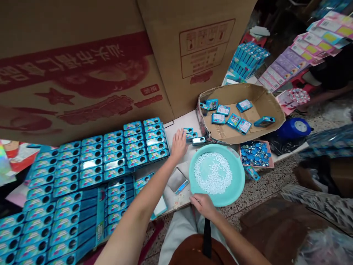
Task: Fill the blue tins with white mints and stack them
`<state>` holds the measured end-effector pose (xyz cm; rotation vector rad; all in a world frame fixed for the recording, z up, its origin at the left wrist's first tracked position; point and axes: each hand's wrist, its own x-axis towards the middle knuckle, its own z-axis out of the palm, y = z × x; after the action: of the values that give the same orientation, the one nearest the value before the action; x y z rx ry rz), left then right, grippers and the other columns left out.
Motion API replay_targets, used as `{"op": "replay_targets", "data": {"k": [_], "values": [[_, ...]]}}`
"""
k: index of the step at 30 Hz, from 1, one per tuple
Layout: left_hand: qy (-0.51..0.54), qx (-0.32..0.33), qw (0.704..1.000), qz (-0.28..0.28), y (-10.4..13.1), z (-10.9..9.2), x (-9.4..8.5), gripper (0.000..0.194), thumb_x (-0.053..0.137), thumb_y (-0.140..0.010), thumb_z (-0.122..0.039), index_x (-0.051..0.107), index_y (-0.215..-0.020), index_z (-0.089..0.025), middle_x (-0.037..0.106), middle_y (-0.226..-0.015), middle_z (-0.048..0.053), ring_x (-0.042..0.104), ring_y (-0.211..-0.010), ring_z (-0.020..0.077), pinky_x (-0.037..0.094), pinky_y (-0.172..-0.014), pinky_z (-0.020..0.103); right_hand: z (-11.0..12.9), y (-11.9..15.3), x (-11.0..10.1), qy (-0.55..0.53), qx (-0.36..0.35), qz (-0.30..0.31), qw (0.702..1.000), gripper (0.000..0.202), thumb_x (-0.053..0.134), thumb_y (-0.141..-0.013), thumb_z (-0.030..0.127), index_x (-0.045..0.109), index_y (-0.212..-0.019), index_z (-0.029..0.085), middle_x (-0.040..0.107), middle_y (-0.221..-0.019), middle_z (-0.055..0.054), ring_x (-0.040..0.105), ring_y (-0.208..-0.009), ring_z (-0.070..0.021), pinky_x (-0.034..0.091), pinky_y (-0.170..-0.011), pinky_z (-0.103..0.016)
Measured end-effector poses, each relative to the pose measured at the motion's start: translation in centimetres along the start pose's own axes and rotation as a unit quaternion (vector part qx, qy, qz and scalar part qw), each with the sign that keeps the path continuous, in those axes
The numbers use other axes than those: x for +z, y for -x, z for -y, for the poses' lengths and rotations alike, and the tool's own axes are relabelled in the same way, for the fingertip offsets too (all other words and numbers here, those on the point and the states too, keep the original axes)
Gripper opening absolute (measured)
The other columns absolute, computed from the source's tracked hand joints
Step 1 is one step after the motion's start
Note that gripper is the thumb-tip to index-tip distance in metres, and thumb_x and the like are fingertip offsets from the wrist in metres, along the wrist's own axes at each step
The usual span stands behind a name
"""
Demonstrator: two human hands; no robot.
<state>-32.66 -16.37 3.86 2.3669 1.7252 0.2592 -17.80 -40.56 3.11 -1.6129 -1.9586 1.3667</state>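
Observation:
My left hand (179, 144) reaches forward on the white table, fingers stretched out beside a few small blue tins (190, 139). Whether the fingertips touch them, I cannot tell. One more tin with a pale side (199, 141) lies just right of these. My right hand (203, 205) is at the near left rim of a turquoise basin (238, 180), its fingers curled together; anything in them is too small or hidden to make out. White pellets (213, 173) are spread over the basin's bottom. Between my arms stands an open grey-white container (176, 179) with a blue label.
Stacked rows of blue tins (91, 163) fill the left side. Tall cardboard boxes (110, 73) wall off the back. A cut-down carton (256, 134) holds several blue packs. Right of the basin, a pink tray (271, 165) contains blue and silver pieces. Another blue pack (252, 173) sits beside it.

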Motion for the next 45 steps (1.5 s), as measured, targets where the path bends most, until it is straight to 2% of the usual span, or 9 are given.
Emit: {"op": "replay_targets", "data": {"k": [3,6,9,14,21,26,33,38,45], "values": [[-0.03,-0.006,0.999,0.038,-4.9,-0.1,1.7,0.086,0.064,-0.071,-0.02,0.022,-0.146,-0.013,0.024,-0.153,0.019,0.014,-0.144,0.0335,0.016,-0.115,0.05,-2.6,0.2,-2.5,0.002,0.049,-0.047,0.998,0.046,0.034,-0.096,0.044,0.051,-0.06,0.021,0.055,-0.058,0.001,0.049,-0.057,-0.0131,0.031,-0.058,-0.026],[-0.06,-0.027,0.994,0.084,-7.1,-0.3,3.1,0.082,0.068,-0.069,-0.022,0.029,-0.141,-0.015,0.042,-0.14,0.02,0.031,-0.136,0.035,0.021,-0.111,0.051,-5.3,-0.1,-5.0,0.018,0.075,-0.079,0.994,0.042,0.035,-0.096,0.043,0.054,-0.065,0.022,0.057,-0.066,-0.002,0.053,-0.067,-0.016,0.036,-0.065,-0.027],[-0.078,-0.057,0.988,0.117,-7.6,-0.4,3.7,0.067,0.069,-0.068,-0.021,0.04,-0.128,-0.014,0.052,-0.124,0.018,0.046,-0.119,0.0324,0.031,-0.103,0.047,-7.6,-0.5,-6.8,0.014,0.068,-0.081,0.994,0.035,0.038,-0.094,0.041,0.058,-0.073,0.022,0.06,-0.077,-0.005,0.056,-0.082,-0.0199,0.041,-0.076,-0.03],[-0.081,-0.087,0.986,0.118,-6.2,-0.9,2.7,0.055,0.066,-0.068,-0.019,0.042,-0.116,-0.009,0.05,-0.116,0.019,0.047,-0.11,0.0317,0.038,-0.094,0.042,-10.3,-0.8,-8.0,0.015,0.053,-0.07,0.996,0.028,0.042,-0.092,0.039,0.061,-0.081,0.022,0.063,-0.088,-0.007,0.056,-0.092,-0.0224,0.041,-0.089,-0.037],[-0.04,-0.123,0.991,0.022,2.4,-3.4,-4.1,0.068,0.067,-0.07,-0.032,0.032,-0.126,-0.013,0.043,-0.122,0.018,0.041,-0.118,0.0355,0.036,-0.099,0.046,-11.4,-1.1,-8.6,-0.035,0.075,-0.095,0.992,0.021,0.052,-0.086,0.04,0.064,-0.088,0.023,0.065,-0.095,-0.007,0.055,-0.1,-0.0239,0.038,-0.098,-0.042],[0.058,-0.155,0.986,0.002,12.1,-6.8,-7.2,0.072,0.066,-0.073,-0.043,0.032,-0.13,-0.015,0.044,-0.122,0.017,0.048,-0.116,0.0307,0.045,-0.096,0.04,-7.5,-2.1,-9.8,-0.094,0.043,-0.138,0.985,0.038,0.06,-0.081,0.044,0.059,-0.113,0.023,0.062,-0.115,-0.008,0.053,-0.113,-0.0247,0.039,-0.102,-0.043],[0.198,-0.217,0.955,0.052,22.1,-12.1,-8.4,0.075,0.068,-0.069,-0.047,0.034,-0.132,-0.022,0.057,-0.119,0.013,0.057,-0.112,0.0296,0.049,-0.093,0.041,0.0,-0.8,-9.0,-0.126,-0.179,0.078,0.973,0.077,0.077,-0.065,0.04,0.046,-0.134,0.025,0.053,-0.134,-0.008,0.048,-0.126,-0.0253,0.036,-0.108,-0.041],[0.23,-0.207,0.949,0.059,25.1,-11.0,-10.9,0.083,0.075,-0.063,-0.05,0.037,-0.132,-0.023,0.059,-0.123,0.012,0.058,-0.112,0.0285,0.05,-0.093,0.039,1.8,1.3,-7.4,-0.199,-0.15,0.104,0.963,0.071,0.08,-0.062,0.037,0.053,-0.127,0.025,0.059,-0.127,-0.008,0.055,-0.119,-0.0247,0.042,-0.102,-0.039],[0.291,-0.065,0.948,0.113,28.0,-7.3,-12.4,0.06,0.061,-0.075,-0.016,0.044,-0.132,-0.028,0.059,-0.128,0.005,0.056,-0.115,0.0231,0.046,-0.096,0.036,2.9,4.9,-4.9,-0.237,-0.063,0.049,0.968,0.058,0.084,-0.055,0.039,0.062,-0.105,0.022,0.068,-0.1,-0.003,0.063,-0.092,-0.0205,0.05,-0.083,-0.033]]}}
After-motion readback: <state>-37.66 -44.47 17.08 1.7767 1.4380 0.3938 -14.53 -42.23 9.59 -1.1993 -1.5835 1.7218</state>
